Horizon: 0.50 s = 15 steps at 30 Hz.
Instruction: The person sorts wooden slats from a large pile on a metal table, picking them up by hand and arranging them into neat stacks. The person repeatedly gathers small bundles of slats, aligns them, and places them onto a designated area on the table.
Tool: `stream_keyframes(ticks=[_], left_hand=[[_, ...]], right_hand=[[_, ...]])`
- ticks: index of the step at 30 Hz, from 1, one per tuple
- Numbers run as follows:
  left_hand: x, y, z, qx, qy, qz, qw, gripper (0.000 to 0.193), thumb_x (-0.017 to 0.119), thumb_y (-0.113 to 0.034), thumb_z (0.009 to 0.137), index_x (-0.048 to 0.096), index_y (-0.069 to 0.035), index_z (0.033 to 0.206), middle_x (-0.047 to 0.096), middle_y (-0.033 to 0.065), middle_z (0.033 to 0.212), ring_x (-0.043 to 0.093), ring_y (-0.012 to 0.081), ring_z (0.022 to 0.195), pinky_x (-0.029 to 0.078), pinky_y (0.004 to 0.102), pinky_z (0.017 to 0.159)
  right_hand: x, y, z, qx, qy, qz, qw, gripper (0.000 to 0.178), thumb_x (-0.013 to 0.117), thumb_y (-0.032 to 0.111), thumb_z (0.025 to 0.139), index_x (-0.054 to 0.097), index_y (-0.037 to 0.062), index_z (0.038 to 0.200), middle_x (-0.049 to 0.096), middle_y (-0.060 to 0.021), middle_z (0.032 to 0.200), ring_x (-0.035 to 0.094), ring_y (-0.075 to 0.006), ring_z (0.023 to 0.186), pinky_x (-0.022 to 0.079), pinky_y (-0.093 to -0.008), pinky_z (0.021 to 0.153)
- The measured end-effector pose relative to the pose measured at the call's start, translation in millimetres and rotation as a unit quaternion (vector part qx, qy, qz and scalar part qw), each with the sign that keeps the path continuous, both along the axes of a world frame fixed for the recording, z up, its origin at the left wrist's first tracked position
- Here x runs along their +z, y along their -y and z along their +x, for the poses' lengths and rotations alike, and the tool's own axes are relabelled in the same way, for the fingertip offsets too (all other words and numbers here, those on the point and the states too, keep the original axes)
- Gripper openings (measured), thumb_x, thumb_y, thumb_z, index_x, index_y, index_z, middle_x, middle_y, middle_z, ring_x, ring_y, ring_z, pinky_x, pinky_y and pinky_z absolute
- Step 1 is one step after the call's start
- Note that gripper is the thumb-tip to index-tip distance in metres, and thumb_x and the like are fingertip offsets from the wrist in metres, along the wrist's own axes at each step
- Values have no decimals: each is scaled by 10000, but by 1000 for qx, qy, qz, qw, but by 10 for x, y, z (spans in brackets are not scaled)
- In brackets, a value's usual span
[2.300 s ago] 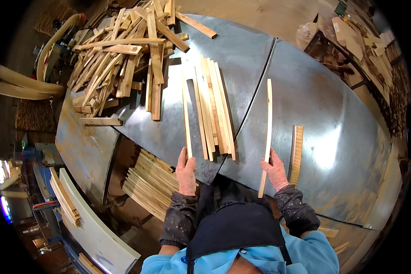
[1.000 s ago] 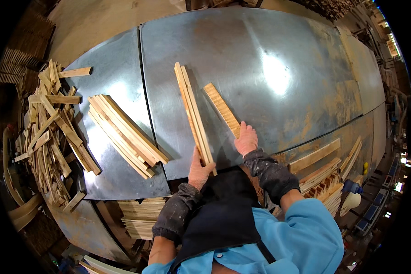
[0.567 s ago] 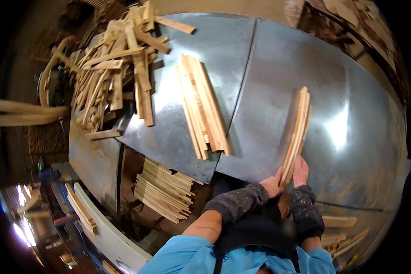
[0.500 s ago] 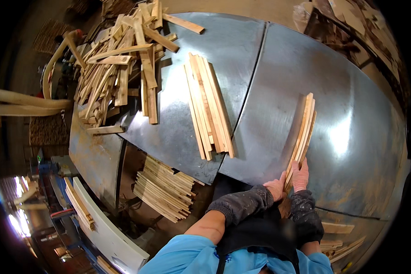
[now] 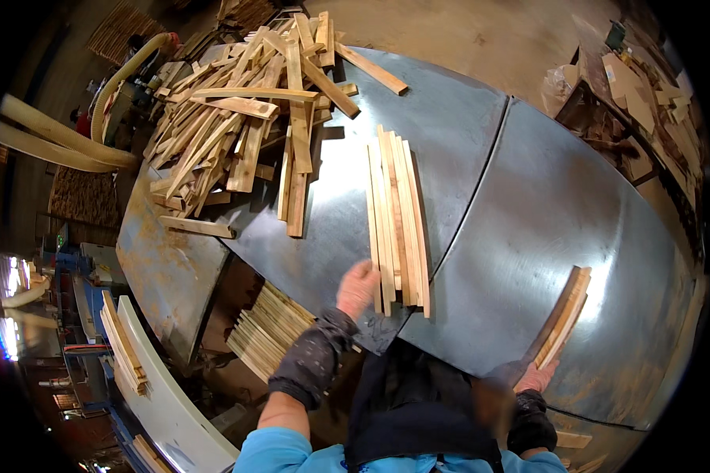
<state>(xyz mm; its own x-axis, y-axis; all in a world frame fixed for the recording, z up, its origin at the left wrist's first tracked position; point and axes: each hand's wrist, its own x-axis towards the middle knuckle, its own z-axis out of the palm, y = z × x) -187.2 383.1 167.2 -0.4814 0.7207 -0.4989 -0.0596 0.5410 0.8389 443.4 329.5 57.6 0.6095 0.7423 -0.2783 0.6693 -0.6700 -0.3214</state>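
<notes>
My right hand (image 5: 536,378) is closed around the near end of a small bundle of wooden strips (image 5: 564,315) at the right of the metal table. The strips lean away from me and lie side by side. My left hand (image 5: 358,289) is at the lower left edge of another row of wooden strips (image 5: 398,221) in the middle of the table. Its fingers look loosely bent and hold nothing that I can see; whether they touch the outermost strip is unclear. Dark sleeve covers reach up to both wrists.
A jumbled heap of wooden strips (image 5: 244,118) covers the far left of the metal table (image 5: 521,221). Stacked strips (image 5: 268,331) lie lower, below the table edge. At left is a pale curved panel (image 5: 162,394) with strips beside it. Scrap wood (image 5: 639,102) stands at far right.
My left hand has let go of the right-hand bundle and moved left to the middle row. My right hand still holds its bundle, now farther right in view. The view has shifted.
</notes>
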Motion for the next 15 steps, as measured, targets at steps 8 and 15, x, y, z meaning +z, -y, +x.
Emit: stream_keyframes(ticks=[8,15], left_hand=[[194,-1321,-2007,-67,-424,-208,879,951,807,-392,937,337,-40,1686,553,274,1573,558,433,1428,464,479,1205],[337,-2484,-2723,-48,-439,-266,857,1046,878,-464,869,338,-48,1663,520,233,1600,536,380,1476,460,470,1217]], right_hand=[[796,-458,-447,-72,89,-261,959,1072,829,302,925,205,16,1748,431,-289,1684,511,-451,1479,446,-455,1223],[1233,-547,-1225,-12,-189,106,976,890,717,39,994,251,41,1753,422,-270,1700,557,-353,1442,493,-415,1157]])
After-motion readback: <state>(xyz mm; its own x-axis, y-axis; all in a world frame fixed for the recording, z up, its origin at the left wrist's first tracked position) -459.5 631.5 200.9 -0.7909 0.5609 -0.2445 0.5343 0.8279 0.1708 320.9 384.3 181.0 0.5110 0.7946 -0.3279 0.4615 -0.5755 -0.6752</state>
